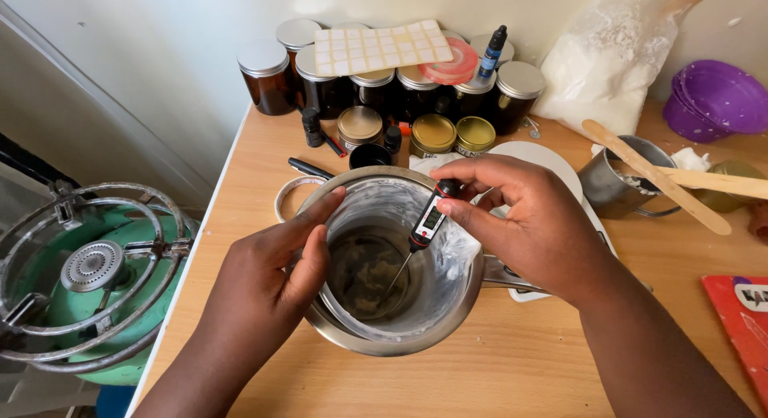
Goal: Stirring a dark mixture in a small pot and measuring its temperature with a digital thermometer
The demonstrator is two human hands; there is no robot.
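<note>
A steel pot (352,336) stands on the wooden table (496,370), its inner wall coated with white residue and a little melted stuff at the bottom. My left hand (276,266) grips the pot's left rim, thumb over the edge. My right hand (524,218) holds a black digital probe thermometer (428,218) by its head. The thermometer's thin metal probe points down into the liquid at the pot's bottom.
Amber jars with silver lids (268,74) and small gold tins (436,134) crowd the back. A white powder bag (600,58), purple bowls (716,94), and a metal cup (612,186) with wooden sticks sit at right. A green gas burner (88,274) stands left of the table.
</note>
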